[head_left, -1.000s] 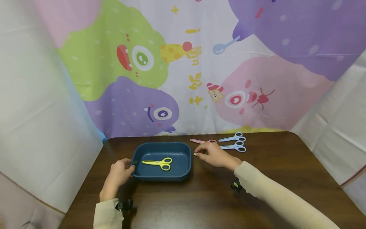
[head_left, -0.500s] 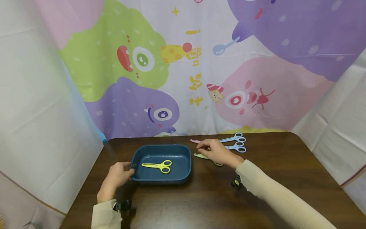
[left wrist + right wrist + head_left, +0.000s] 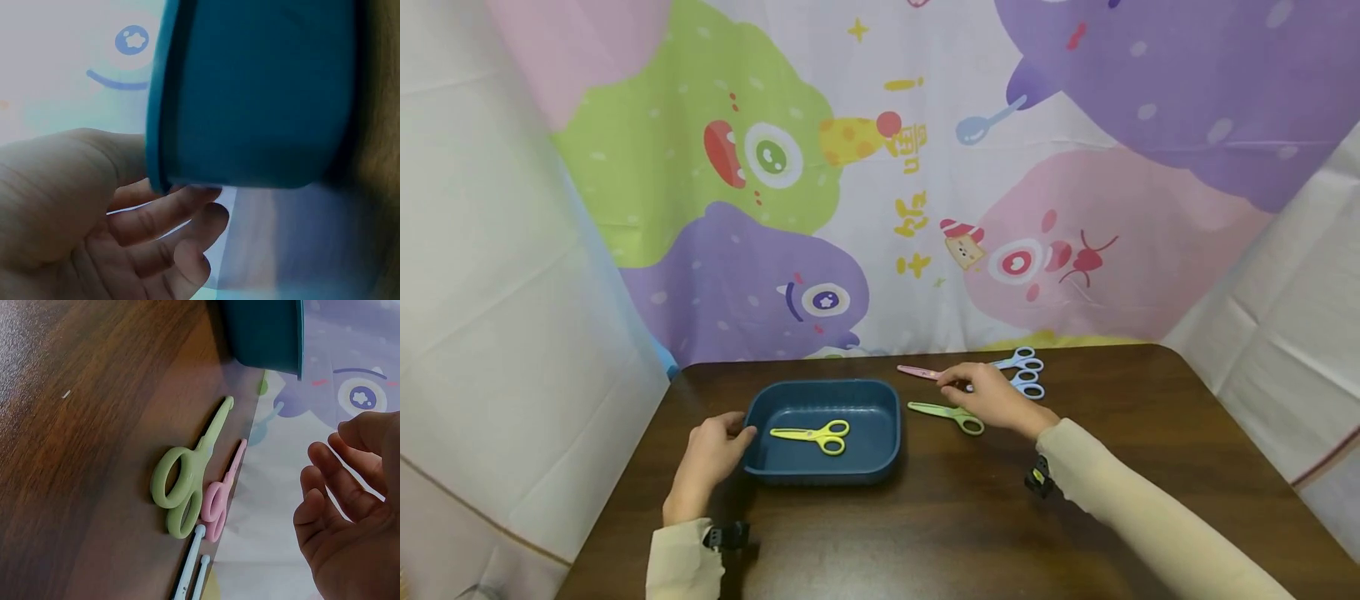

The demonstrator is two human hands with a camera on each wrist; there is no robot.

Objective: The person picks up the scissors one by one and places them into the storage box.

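Observation:
My left hand (image 3: 711,454) holds the left end of a dark blue tray (image 3: 823,478), thumb over its rim and fingers outside. In the left wrist view the thumb and fingers meet the tray wall (image 3: 262,100). Yellow scissors (image 3: 808,434) lie inside the tray. My right hand (image 3: 988,396) hovers over the table to the right, fingers loosely bent, holding nothing in the right wrist view. Below it lie green scissors (image 3: 942,411); pink scissors (image 3: 917,372) lie behind, handles hidden by the hand in the head view but visible in the right wrist view.
Two pairs of light blue scissors (image 3: 1028,375) lie at the back right, partly behind my right hand. The brown table (image 3: 925,533) ends at a cartoon-printed cloth (image 3: 880,308). White cloth walls (image 3: 527,250) stand on both sides.
My right hand has moved right, away from the tray, and the green scissors it covered are now in view. The left hand stays at the tray's left end.

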